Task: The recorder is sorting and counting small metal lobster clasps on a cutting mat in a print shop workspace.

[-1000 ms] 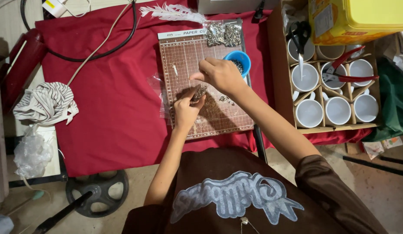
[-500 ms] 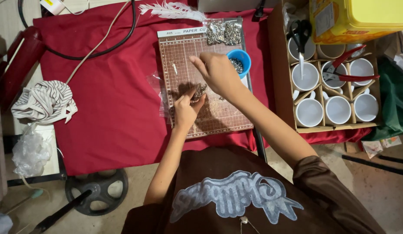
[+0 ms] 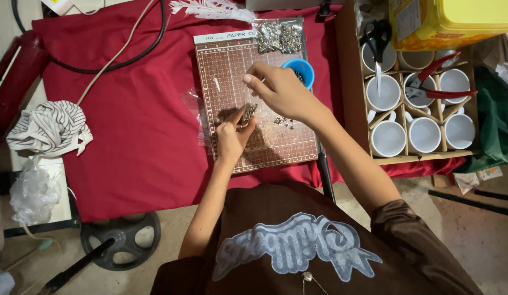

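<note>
1. Red cloth (image 3: 133,136) covers the surface; a brown gridded cutting mat (image 3: 254,104) lies at the frame's upper centre.
2. Left hand (image 3: 232,136) rests on the mat, fingers pinched shut around a small silvery beaded piece (image 3: 248,113).
3. Right hand (image 3: 278,90) hovers above the mat, wrist bent, fingertips pinched narrow; what they hold is too small to tell.
4. Loose silvery bits (image 3: 283,121) lie on the mat between both hands.
5. A blue cup (image 3: 304,68) sits just behind the right hand.
6. White mugs (image 3: 423,134) fill a cardboard box at right.

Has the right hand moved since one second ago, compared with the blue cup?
Yes. The right hand has moved left and slightly up, away from the blue cup, over the cutting mat.
</note>
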